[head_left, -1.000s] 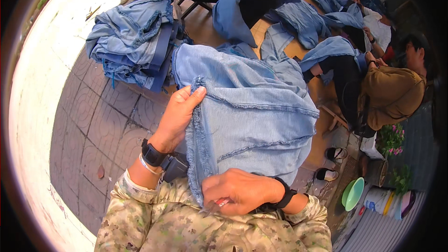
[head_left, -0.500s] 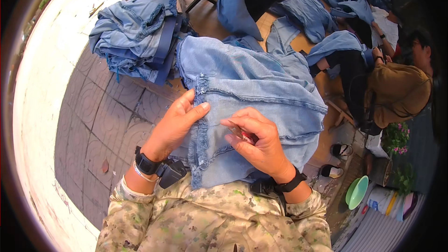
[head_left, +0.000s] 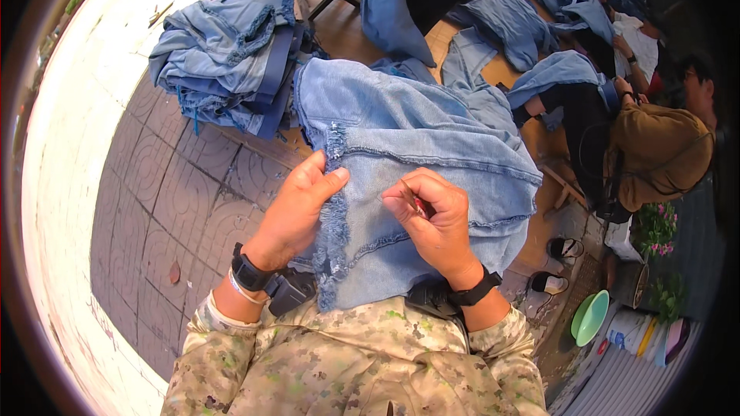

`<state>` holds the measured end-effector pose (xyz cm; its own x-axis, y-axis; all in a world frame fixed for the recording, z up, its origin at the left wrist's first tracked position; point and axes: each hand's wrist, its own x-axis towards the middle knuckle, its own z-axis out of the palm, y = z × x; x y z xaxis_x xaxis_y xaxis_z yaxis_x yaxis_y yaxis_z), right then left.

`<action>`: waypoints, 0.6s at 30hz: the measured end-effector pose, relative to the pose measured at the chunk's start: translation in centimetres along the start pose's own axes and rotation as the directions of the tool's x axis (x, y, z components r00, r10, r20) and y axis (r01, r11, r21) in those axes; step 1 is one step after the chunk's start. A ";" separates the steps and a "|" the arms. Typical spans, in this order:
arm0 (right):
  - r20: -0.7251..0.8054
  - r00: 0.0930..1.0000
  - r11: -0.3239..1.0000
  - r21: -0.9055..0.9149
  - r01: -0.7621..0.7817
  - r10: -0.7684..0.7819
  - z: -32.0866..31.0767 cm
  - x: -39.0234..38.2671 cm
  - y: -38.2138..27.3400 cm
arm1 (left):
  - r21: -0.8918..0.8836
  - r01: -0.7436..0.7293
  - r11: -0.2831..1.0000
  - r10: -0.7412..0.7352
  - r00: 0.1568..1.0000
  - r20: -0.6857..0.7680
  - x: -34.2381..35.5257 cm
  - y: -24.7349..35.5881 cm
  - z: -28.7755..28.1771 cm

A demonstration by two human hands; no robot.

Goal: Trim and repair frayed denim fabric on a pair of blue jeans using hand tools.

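Note:
A light-blue denim garment lies spread over my lap, with seams running across it and a frayed hem at its left side. My left hand pinches this hem between thumb and fingers. Above the cloth, my right hand is closed around a small pointed metal tool with a red part, which looks like thread snips. Its tip pokes up past the fingers, and most of it is hidden in the palm. Thumb and forefinger are pressed together; any thread between them is too fine to make out.
A pile of folded denim stands on the paving at the far left. More denim pieces lie at the back. A person in a brown top sits at the right, near a green basin and flowerpots.
My right hand has shifted slightly right, its thumb and forefinger now pressed together and the tool's tip turned upward. My left hand keeps its pinch on the hem, nearly in place.

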<state>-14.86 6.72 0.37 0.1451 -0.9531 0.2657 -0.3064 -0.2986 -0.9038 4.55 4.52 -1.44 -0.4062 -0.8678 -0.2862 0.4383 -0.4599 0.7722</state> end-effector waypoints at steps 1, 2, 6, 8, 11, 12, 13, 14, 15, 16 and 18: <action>0.000 1.000 1.000 0.000 0.000 0.000 -0.6 -0.3 0.1 | 0.000 0.000 1.000 0.000 1.000 0.000 0.0 0.1 -0.1; -0.070 0.997 0.999 0.034 -0.026 0.029 -1.4 -0.7 0.3 | 0.015 -0.012 1.000 0.013 1.000 -0.020 -0.1 0.2 -0.2; -0.317 0.927 0.974 0.171 -0.151 0.200 -6.3 -3.7 0.5 | 0.042 -0.077 0.996 0.076 0.997 0.020 0.6 1.4 -0.6; -0.418 0.874 0.956 0.248 -0.153 0.249 -8.9 -5.4 0.9 | 0.134 -0.162 0.978 0.165 0.986 -0.007 0.7 3.2 -0.8; -0.554 0.784 0.953 0.256 -0.160 0.280 -12.6 -9.1 2.3 | 0.264 -0.406 0.875 0.439 0.895 -0.079 1.5 6.0 -0.8; -0.592 0.740 0.945 0.252 -0.207 0.320 -13.6 -10.4 2.7 | 0.333 -0.469 0.818 0.519 0.852 -0.073 1.8 7.1 -1.0; -0.621 0.697 0.933 0.259 -0.249 0.358 -14.3 -11.4 3.1 | 0.488 -0.487 0.724 0.601 0.793 -0.101 2.0 8.0 -2.1; -0.625 0.670 0.916 0.285 -0.282 0.400 -14.7 -12.3 3.8 | 0.527 -0.485 0.698 0.630 0.765 -0.131 2.8 8.3 -3.1; -0.648 0.653 0.920 0.279 -0.275 0.392 -15.0 -13.1 4.4 | 0.592 -0.440 0.675 0.619 0.774 -0.130 3.3 8.6 -4.8; -0.635 0.634 0.897 0.325 -0.299 0.441 -15.0 -13.6 5.2 | 0.613 -0.388 0.688 0.571 0.811 -0.128 3.9 8.4 -6.6; -0.612 0.585 0.846 0.400 -0.353 0.533 -15.0 -14.8 7.2 | 0.755 -0.226 0.616 0.492 0.858 -0.145 7.0 5.5 -13.8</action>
<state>-33.37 17.95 -5.03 -0.6539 -0.7468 -0.1214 0.0657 0.1038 -0.9924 15.12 -6.70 -7.02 -0.0170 -0.9985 0.0522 -0.2439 0.0548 0.9683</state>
